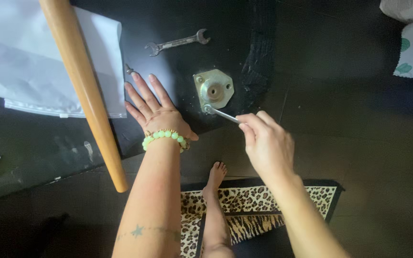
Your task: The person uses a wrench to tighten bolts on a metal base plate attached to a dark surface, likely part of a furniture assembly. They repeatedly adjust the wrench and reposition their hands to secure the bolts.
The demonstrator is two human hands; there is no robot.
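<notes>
My left hand [153, 107] lies flat, fingers spread, on a black panel [178, 19], a green bead bracelet at its wrist. My right hand [266, 143] grips the end of a thin metal key [222, 114]. The key's other end sits in a corner screw of a metal mounting plate [213, 89] fixed to the panel. That plate is octagonal with a raised round hub in its middle. A small screw [129, 69] lies just beyond my left fingertips.
A round wooden leg [84, 91] runs diagonally over the panel, left of my left hand. A white plastic bag [25, 62] lies under it. An open-ended spanner [178, 43] rests farther back. My bare foot [214, 177] is on a leopard-print mat [259, 210].
</notes>
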